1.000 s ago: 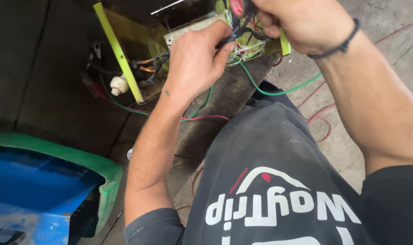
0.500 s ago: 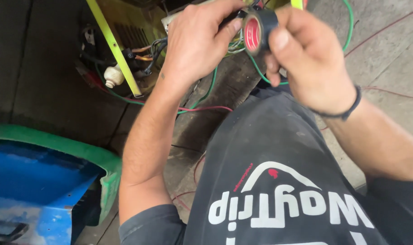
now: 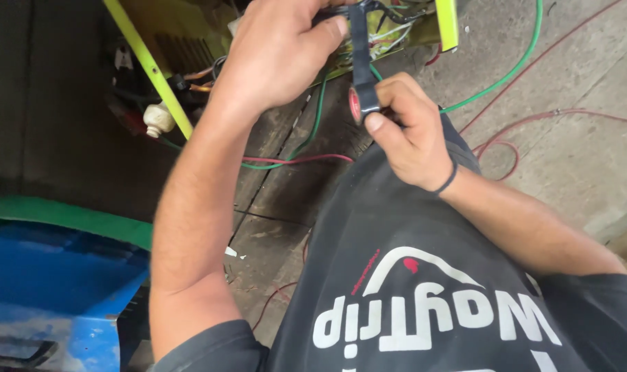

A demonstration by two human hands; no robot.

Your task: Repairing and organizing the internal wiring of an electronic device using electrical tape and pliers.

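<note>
Head view: right hand point(image 3: 413, 134) pinches tape roll point(image 3: 363, 103) below left hand point(image 3: 282, 52).

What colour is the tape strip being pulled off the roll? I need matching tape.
Black; the tape strip runs from the roll, shown in the head view.

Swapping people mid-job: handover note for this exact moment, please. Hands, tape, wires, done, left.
Left hand: raised, fingers pinching the top of a black tape strip against the wire bundle at the yellow-green frame.
Right hand: holds the roll of black tape with a red core, below the left hand, strip stretched taut between them.
Green wire and red wire run loose over the concrete floor.
Done: strip pulled out and its end held on the bundle.
Left: strip not yet wrapped round or cut from the roll, as far as can be seen.
</note>
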